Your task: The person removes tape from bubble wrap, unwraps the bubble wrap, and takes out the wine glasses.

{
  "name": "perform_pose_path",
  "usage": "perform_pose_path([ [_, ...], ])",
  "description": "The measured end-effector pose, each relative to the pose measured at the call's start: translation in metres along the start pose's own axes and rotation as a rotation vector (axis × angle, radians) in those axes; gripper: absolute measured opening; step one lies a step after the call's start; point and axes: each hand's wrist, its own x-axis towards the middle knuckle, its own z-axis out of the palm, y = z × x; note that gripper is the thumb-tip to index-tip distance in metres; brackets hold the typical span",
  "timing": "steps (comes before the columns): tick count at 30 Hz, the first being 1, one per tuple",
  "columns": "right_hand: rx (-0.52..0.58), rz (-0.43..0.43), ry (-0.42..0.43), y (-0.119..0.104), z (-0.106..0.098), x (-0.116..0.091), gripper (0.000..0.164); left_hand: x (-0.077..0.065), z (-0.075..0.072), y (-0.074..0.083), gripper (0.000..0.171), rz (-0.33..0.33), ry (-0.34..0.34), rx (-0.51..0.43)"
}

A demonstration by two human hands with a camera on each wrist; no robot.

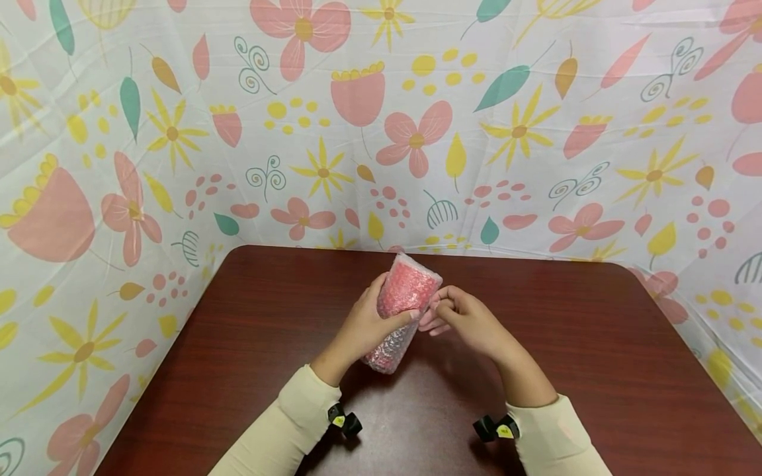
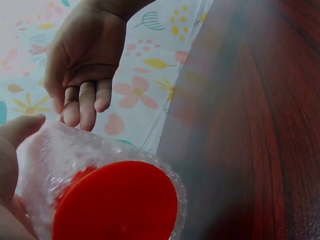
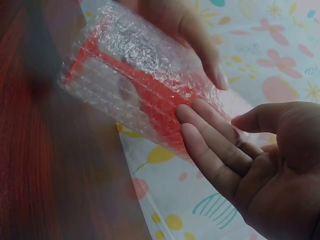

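Note:
A red goblet-shaped thing with a stem and a flat round base (image 2: pixel 120 200) is rolled up in clear bubble wrap (image 1: pixel 395 344). The bundle is held tilted over the table, its upper end leaning away to the right. My left hand (image 1: pixel 363 324) grips it round the side, thumb across the front. At the upper right edge of the wrap, my right hand (image 1: pixel 464 317) pinches the plastic between thumb and index finger. Its other three fingers (image 3: pixel 215 145) reach out almost straight along the bundle. The pinched edge is mostly hidden behind the thumb.
Beneath the hands is a dark reddish-brown wooden table (image 1: pixel 250 370) with rounded far corners. A white cloth (image 1: pixel 369 185) printed with flowers and leaves hangs along the back and sides. A black camera mount is strapped to each sleeved wrist.

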Motion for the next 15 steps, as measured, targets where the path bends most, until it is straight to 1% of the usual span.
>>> perform_pose_path([
  [3, 0.003, 0.012, 0.006, 0.0008, -0.0008, -0.0006, 0.024, -0.0003, -0.0017, -0.0003, 0.086, 0.013, -0.007, -0.003],
  [9, 0.017, 0.006, 0.004, 0.0004, -0.0018, -0.0011, 0.027, 0.0011, -0.0029, 0.0004, 0.085, 0.022, 0.055, -0.016],
  [15, 0.061, -0.013, -0.005, -0.0003, -0.0025, -0.0017, 0.025, 0.0024, -0.0020, 0.0002, 0.087, 0.018, 0.094, -0.039],
])
